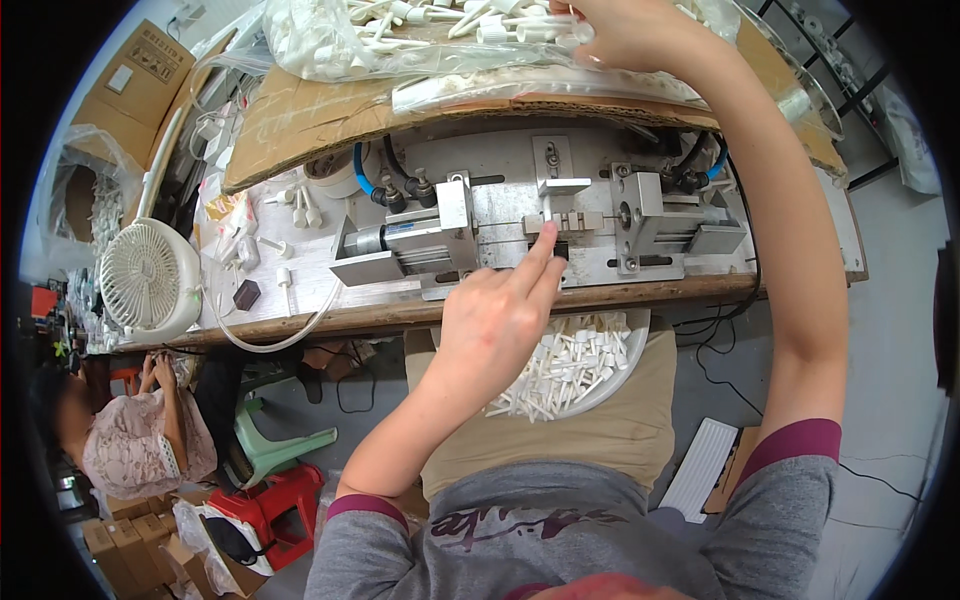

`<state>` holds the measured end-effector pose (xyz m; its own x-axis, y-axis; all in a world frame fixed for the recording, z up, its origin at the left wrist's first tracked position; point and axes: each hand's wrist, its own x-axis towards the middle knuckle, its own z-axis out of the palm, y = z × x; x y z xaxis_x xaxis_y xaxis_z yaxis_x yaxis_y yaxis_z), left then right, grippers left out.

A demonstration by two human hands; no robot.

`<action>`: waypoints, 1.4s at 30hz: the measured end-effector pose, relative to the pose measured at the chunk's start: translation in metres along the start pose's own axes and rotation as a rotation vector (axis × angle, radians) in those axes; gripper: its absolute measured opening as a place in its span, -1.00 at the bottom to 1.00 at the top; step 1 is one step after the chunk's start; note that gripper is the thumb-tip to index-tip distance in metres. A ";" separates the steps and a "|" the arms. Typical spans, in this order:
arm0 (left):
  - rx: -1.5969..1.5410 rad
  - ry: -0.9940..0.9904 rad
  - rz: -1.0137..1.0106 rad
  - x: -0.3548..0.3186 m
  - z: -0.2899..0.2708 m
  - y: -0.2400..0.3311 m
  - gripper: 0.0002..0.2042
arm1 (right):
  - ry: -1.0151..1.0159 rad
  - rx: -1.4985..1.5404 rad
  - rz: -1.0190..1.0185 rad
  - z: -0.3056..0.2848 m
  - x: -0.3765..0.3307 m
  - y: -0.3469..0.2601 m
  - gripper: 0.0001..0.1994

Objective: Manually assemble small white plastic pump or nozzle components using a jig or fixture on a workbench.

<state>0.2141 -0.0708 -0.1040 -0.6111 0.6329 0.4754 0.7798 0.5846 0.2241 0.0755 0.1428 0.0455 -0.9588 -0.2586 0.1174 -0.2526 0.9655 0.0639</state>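
My left hand point(497, 318) reaches over the table edge with its index finger stretched out. That fingertip rests at a small notched metal block point(580, 221) in the middle of a bench fixture point(500, 215). Just above the fingertip, a short white piece point(547, 204) lies at the block. My right hand point(628, 36) is at the far side, over a plastic bag heaped with white plastic capped tubes point(490, 20). Its thumb and fingers are apart around the tubes there, and the top edge of the picture cuts off part of the hand.
On my lap sits a bowl point(634, 352) full of small white tubes. Cardboard point(300, 120) lies under the bag, behind the fixture. At the left stand a white fan point(150, 275) and loose white pieces point(305, 207). Another person point(140, 440) sits beyond, near a red stool point(290, 515).
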 end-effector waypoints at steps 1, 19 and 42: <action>-0.009 0.000 0.006 0.005 0.000 -0.003 -0.77 | -0.018 0.006 0.016 0.001 0.000 0.001 -0.61; -1.213 0.158 -0.487 0.024 -0.036 0.001 -0.68 | 0.968 0.295 -0.436 0.058 -0.113 -0.029 -0.78; -0.045 0.056 0.023 -0.001 0.001 -0.002 -0.72 | 0.516 1.605 0.431 0.089 -0.191 -0.055 -0.80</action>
<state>0.2130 -0.0715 -0.1056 -0.5854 0.6160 0.5271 0.7996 0.5459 0.2501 0.2611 0.1423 -0.0689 -0.9308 0.3297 0.1580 -0.1850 -0.0520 -0.9814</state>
